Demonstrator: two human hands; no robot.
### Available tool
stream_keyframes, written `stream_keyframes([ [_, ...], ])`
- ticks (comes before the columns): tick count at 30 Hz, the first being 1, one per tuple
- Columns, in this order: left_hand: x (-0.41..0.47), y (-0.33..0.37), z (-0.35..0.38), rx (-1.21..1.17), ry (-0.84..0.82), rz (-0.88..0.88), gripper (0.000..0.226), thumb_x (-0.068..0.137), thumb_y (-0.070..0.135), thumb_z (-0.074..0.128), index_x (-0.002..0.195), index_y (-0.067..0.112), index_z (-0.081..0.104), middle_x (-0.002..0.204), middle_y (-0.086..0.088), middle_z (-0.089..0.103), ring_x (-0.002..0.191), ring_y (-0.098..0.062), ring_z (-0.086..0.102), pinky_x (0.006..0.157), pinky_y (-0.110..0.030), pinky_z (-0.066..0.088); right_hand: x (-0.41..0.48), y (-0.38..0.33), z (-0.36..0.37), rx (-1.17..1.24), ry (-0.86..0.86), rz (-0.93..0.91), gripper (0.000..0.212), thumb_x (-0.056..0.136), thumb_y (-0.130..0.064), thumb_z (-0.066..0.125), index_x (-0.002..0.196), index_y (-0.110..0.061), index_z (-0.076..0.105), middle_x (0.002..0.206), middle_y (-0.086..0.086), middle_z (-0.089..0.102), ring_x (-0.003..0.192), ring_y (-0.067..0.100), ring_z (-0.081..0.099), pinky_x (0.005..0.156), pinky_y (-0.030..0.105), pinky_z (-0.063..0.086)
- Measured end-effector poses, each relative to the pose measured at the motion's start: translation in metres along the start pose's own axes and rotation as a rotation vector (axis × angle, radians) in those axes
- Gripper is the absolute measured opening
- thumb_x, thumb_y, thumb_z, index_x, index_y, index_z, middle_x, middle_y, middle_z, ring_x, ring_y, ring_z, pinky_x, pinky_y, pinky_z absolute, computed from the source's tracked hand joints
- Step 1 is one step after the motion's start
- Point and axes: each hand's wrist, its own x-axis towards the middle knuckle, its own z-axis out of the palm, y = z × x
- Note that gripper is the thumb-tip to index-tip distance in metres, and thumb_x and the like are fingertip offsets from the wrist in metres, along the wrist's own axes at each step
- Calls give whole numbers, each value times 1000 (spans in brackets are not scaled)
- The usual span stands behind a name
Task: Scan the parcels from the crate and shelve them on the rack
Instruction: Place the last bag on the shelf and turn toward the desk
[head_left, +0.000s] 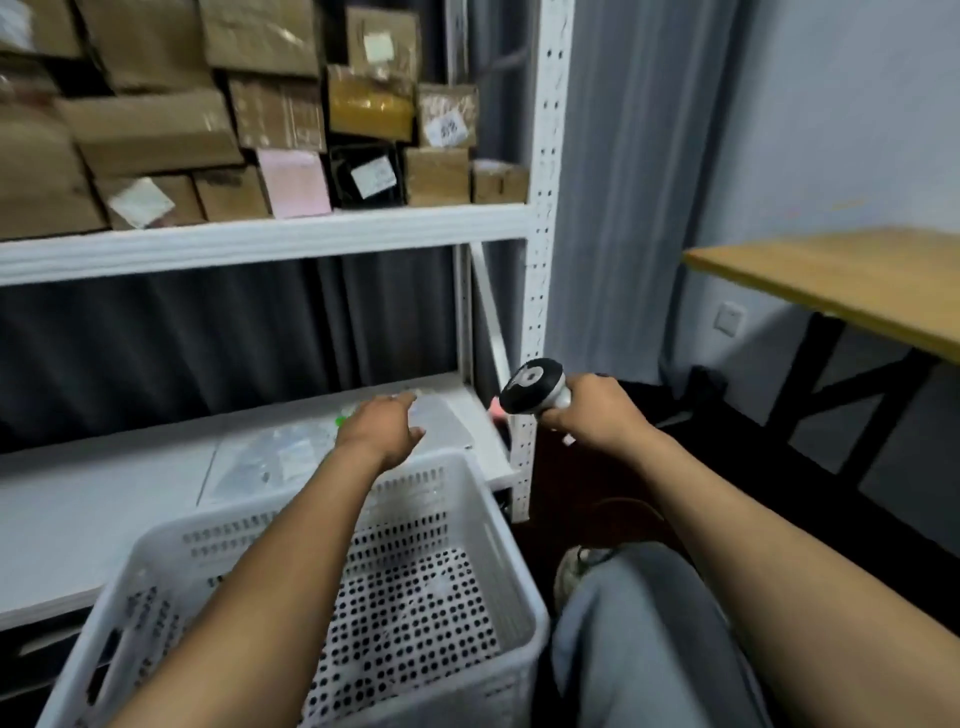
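Observation:
A white perforated crate (483, 525) stands in front of the white rack (537, 260). My left hand (382, 428) reaches over the crate onto the lower shelf (104, 499), its straight fingers resting on a clear plastic parcel (441, 410) near the shelf's right end. A second clear bagged parcel (270, 462) lies flat to its left. My right hand (595, 413) grips a black and white barcode scanner (532, 387) just right of the rack's post. A faint pale packet shows on the crate's floor (436, 597).
The upper shelf is packed with cardboard boxes (156, 130) and small parcels. A wooden table (841, 280) with black legs stands at the right. Grey curtain hangs behind the rack. My knee (644, 623) is beside the crate.

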Motion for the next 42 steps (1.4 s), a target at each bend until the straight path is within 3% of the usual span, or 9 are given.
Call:
stream_keyframes([
  [4,-21,46,-45,7,73,88,58,97,39,52,149,23,32,145,-14,40,128,-34,44,101,-42,43,-32,5,-71,38,118,69,21,82,-29,68,87,-8,66,77,6,65,57,16,59,45,23,41],
  [9,-31,110,-76,55,96,227,59,96,40,53,149,24,31,142,-12,43,128,-33,45,101,-42,43,-64,36,-143,97,222,159,26,86,-30,64,72,-8,58,72,9,63,72,26,61,54,29,40],
  [14,-19,185,-95,94,102,366,60,97,40,52,150,25,30,143,-9,42,129,-29,44,101,-38,43,-88,83,-222,57,257,198,18,89,-24,52,78,-11,56,76,9,62,65,22,56,57,29,40],
  [18,-5,254,-113,122,107,472,62,99,41,48,153,26,23,149,-9,37,134,-30,40,105,-40,41,-95,126,-287,-52,351,219,23,94,-27,52,101,-6,60,89,9,62,87,30,62,68,33,42],
  [23,14,335,-122,125,176,553,61,98,41,49,152,26,25,147,-8,39,133,-29,42,102,-38,41,-92,166,-340,-364,432,308,27,101,-35,42,104,-10,51,86,7,59,77,24,55,54,29,33],
  [26,29,373,-120,119,196,597,58,98,40,49,150,25,29,141,-7,44,129,-28,44,98,-37,43,-68,194,-350,-448,413,373,37,101,-41,41,99,-9,58,97,8,62,88,27,58,67,30,40],
  [28,41,395,-116,118,207,618,57,97,40,49,149,26,30,141,-6,44,129,-27,43,99,-36,42,-42,219,-349,-501,417,390,42,97,-45,41,115,-12,61,115,8,66,98,29,61,70,30,42],
  [35,80,435,-104,157,229,622,59,96,41,51,149,27,29,140,-7,43,130,-28,41,105,-40,41,9,247,-332,-488,473,498,64,92,-39,54,142,-4,32,130,13,60,115,33,59,78,33,43],
  [42,109,448,-87,170,212,610,59,97,40,50,149,25,28,144,-7,39,132,-28,39,105,-41,41,42,271,-319,-562,469,447,37,97,-24,44,129,-6,38,121,15,63,108,34,59,70,33,36],
])
